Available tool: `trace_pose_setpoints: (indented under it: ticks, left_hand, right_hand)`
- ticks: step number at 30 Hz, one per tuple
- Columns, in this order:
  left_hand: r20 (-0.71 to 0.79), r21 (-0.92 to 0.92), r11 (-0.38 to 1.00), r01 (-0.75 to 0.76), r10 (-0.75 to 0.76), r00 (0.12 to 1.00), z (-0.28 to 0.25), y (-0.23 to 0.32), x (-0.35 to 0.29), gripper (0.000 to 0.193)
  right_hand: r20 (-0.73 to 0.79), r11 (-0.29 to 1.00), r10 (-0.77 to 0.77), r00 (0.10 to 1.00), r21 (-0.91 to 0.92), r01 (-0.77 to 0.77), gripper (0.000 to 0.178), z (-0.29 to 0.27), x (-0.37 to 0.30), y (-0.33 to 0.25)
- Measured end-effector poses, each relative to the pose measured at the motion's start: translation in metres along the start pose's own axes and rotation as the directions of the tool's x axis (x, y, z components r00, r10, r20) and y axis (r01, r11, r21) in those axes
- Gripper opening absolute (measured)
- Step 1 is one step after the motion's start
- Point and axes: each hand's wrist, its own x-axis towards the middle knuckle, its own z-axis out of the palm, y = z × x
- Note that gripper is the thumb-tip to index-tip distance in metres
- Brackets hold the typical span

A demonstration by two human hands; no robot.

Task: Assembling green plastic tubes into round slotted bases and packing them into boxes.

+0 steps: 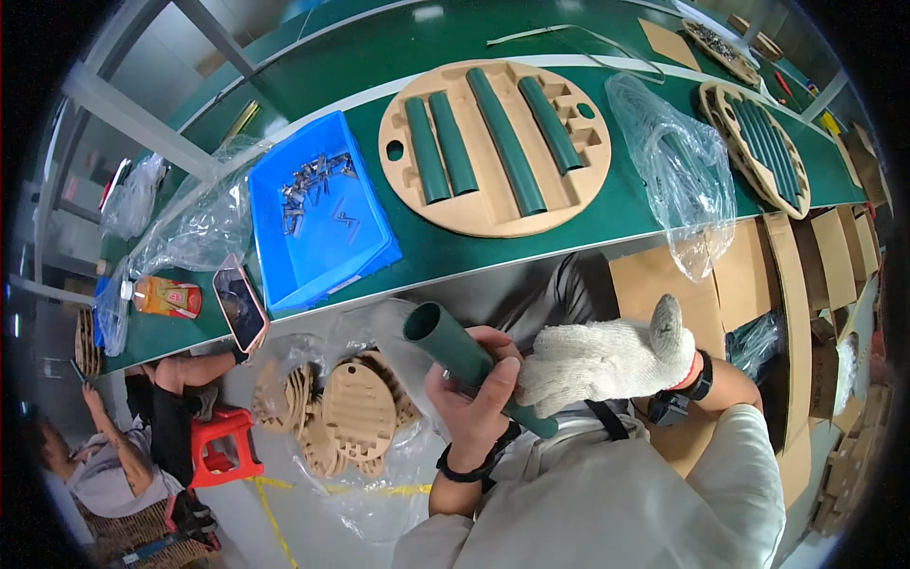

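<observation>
My bare left hand is wrapped round a dark green tube, held tilted in front of my body with its hollow end up and to the left. My right hand wears a whitish knitted glove. Its thumb sticks up and the fingers stretch toward the tube's lower part, apparently touching it; the fingertips are partly hard to make out. Beyond my hands, a round brown moulded tray lies on the green table, with several similar green tubes in its slots.
A blue bin of small metal parts stands left of the tray, plastic bags to its right. More moulded trays lie on the floor. Cardboard boxes stand at right. Another person sits at left near a red stool.
</observation>
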Motion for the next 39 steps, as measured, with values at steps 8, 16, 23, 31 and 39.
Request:
trace_pose_setpoints:
  ticks: [8,16,23,31,39]
  left_hand:
    - [0.000,-0.077,0.996,0.039,-0.039,0.999,0.012,-0.003,-0.001,0.020]
    - [0.026,-0.152,0.983,0.103,-0.101,0.995,0.013,-0.003,0.002,0.014]
    - [0.110,-0.243,0.958,0.155,-0.132,0.985,0.005,-0.011,0.004,0.011]
    - [0.110,-0.226,0.966,0.124,-0.101,0.989,0.005,-0.012,0.003,0.010]
    - [0.129,-0.244,0.960,0.140,-0.111,0.985,0.004,-0.013,0.003,0.010]
  right_hand:
    - [-0.082,0.991,0.018,0.996,-0.131,-0.029,0.131,0.009,-0.006,-0.007]
    - [-0.090,0.984,-0.108,0.990,-0.148,0.094,0.114,0.001,-0.006,-0.005]
    - [-0.386,0.895,-0.441,0.810,-0.252,0.367,0.031,-0.017,-0.014,0.001]
    - [-0.437,0.852,-0.487,0.756,-0.428,0.301,0.025,-0.007,-0.015,-0.001]
    - [-0.425,0.859,-0.453,0.784,-0.442,0.257,0.030,-0.006,-0.019,-0.001]
